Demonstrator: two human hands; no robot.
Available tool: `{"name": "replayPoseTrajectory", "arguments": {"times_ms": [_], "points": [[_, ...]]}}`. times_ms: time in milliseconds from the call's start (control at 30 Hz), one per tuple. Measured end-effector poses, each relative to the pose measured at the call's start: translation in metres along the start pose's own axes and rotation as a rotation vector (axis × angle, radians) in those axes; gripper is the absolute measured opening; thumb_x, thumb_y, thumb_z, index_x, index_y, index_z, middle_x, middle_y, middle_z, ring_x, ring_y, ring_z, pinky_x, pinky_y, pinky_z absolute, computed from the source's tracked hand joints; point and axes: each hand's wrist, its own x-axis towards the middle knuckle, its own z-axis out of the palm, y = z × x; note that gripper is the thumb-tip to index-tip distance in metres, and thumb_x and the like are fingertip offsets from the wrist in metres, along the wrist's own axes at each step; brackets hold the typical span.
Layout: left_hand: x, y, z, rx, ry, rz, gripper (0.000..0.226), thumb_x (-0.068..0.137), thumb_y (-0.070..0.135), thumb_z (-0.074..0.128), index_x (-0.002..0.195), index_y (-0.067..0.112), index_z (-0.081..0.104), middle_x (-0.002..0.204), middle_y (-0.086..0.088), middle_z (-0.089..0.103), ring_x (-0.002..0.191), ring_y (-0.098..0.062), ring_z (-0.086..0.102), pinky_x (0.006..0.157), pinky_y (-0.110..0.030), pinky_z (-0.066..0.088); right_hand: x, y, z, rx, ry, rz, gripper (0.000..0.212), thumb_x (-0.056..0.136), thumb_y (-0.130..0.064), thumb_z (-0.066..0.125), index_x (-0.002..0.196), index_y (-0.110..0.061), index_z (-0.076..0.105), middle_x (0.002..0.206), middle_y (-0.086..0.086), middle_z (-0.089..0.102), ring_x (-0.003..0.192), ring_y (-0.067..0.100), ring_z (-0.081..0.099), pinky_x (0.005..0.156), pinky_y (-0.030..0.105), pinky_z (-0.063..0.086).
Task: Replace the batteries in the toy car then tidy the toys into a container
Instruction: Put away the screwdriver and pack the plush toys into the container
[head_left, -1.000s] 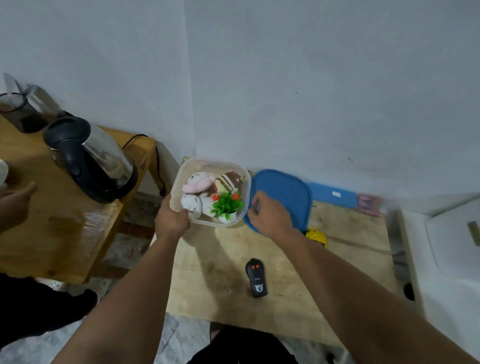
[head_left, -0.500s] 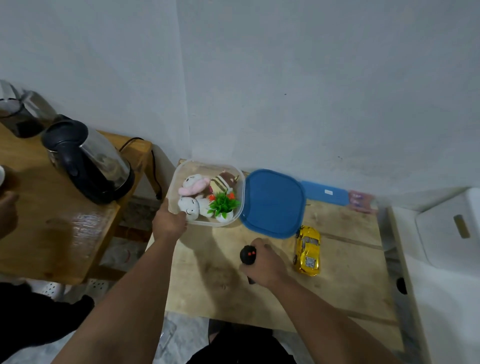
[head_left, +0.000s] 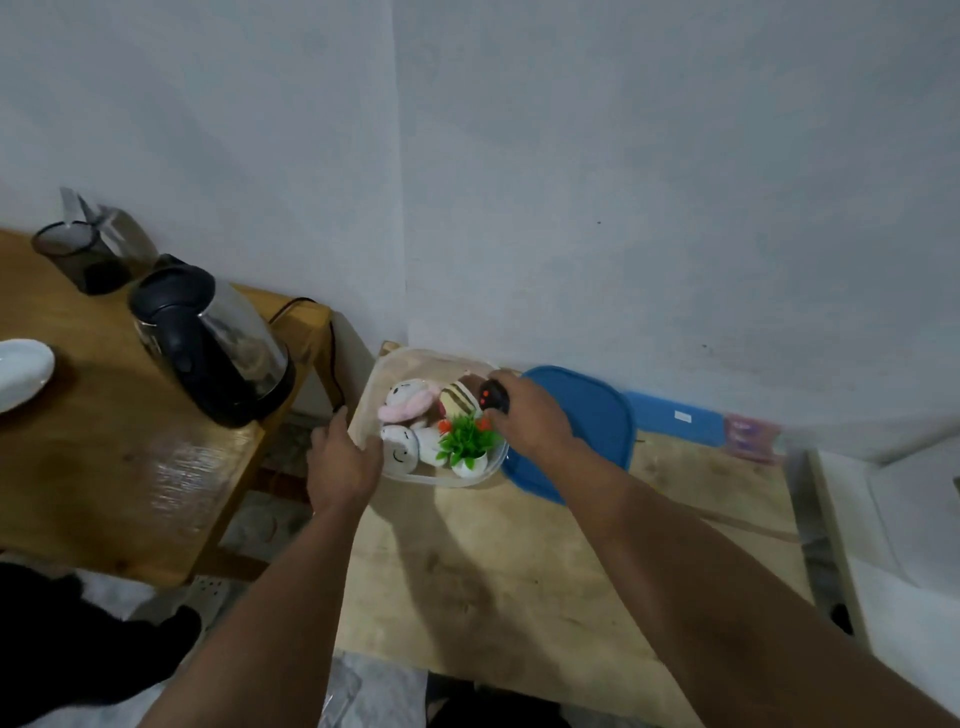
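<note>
My right hand (head_left: 524, 415) pinched the remote (head_left: 493, 399) over the box (head_left: 375, 387). My left hand (head_left: 340, 462) held the box's near corner. The remote looked small, hard and light, so I held its sides.

Both arms reach forward, left hand (head_left: 343, 462) gripping, right hand (head_left: 530, 415) curled in a grasp.
</note>
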Motion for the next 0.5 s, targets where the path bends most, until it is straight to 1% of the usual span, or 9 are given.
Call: {"name": "replayPoseTrajectory", "arguments": {"times_ms": [67,133,167,233,300,367,433,500], "points": [[0.01,0.01,-0.006,0.068,0.043,0.069,0.062,0.096,0.034,0.063,0.151,0.012,0.047,0.146,-0.02,0.048,0.132,-0.044,0.047,0.099,-0.055,0.048,0.016,-0.001,-0.005,-0.129,-0.024,-0.035,0.052,0.094,-0.03,0.062,0.142,-0.031,0.045,0.122,0.009,0.054,0.106,0.033,0.06,0.083,0.043,0.054],[0.025,0.021,-0.009,0.096,0.062,0.182,0.062,0.097,0.029,0.063,0.154,0.012,0.045,0.152,-0.018,0.046,0.138,-0.042,0.041,0.103,-0.054,0.045,0.031,0.0,-0.008,-0.242,-0.026,-0.058,0.052,0.095,-0.024,0.058,0.144,-0.031,0.042,0.12,0.009,0.049,0.101,0.034,0.059,0.074,0.039,0.052],[0.032,0.028,-0.009,0.123,0.057,0.246,0.061,0.096,0.027,0.063,0.153,0.012,0.046,0.154,-0.017,0.046,0.139,-0.041,0.041,0.105,-0.053,0.044,0.037,0.0,-0.01,-0.287,-0.016,-0.061,0.052,0.095,-0.023,0.057,0.144,-0.03,0.042,0.12,0.01,0.049,0.1,0.034,0.059,0.069,0.037,0.049],[0.047,0.04,-0.008,0.235,0.0,0.346,0.058,0.096,0.028,0.063,0.15,0.014,0.05,0.152,-0.014,0.05,0.135,-0.039,0.045,0.104,-0.05,0.045,0.047,-0.001,-0.013,-0.357,0.0,-0.067,0.051,0.095,-0.022,0.058,0.143,-0.028,0.042,0.121,0.01,0.049,0.099,0.033,0.059,0.066,0.036,0.042],[0.06,0.05,-0.004,0.41,-0.083,0.395,0.053,0.097,0.032,0.061,0.148,0.021,0.054,0.15,-0.009,0.054,0.133,-0.038,0.046,0.102,-0.05,0.047,0.055,-0.002,-0.013,-0.372,0.014,-0.075,0.049,0.094,-0.023,0.061,0.139,-0.023,0.044,0.119,0.01,0.053,0.099,0.032,0.059,0.067,0.036,0.043],[0.07,0.057,0.001,0.581,-0.128,0.456,0.045,0.097,0.034,0.057,0.14,0.024,0.061,0.141,-0.005,0.061,0.127,-0.035,0.05,0.098,-0.048,0.047,0.062,-0.002,-0.011,-0.343,0.043,-0.071,0.041,0.092,-0.026,0.066,0.129,-0.018,0.05,0.114,0.009,0.059,0.097,0.03,0.061,0.069,0.037,0.048],[0.074,0.06,0.008,0.68,-0.128,0.51,0.033,0.097,0.035,0.055,0.125,0.026,0.07,0.124,-0.004,0.067,0.115,-0.032,0.056,0.091,-0.045,0.047,0.067,-0.002,-0.008,-0.337,0.064,-0.053,0.034,0.09,-0.03,0.07,0.117,-0.016,0.055,0.106,0.007,0.065,0.093,0.028,0.063,0.069,0.037,0.05],[0.076,0.061,0.014,0.766,-0.131,0.558,0.025,0.098,0.034,0.054,0.11,0.024,0.072,0.109,-0.003,0.066,0.104,-0.029,0.06,0.084,-0.041,0.045,0.071,-0.001,-0.005,-0.341,0.078,-0.026,0.032,0.089,-0.036,0.071,0.109,-0.016,0.056,0.099,0.007,0.069,0.089,0.027,0.065,0.067,0.036,0.05]]}}
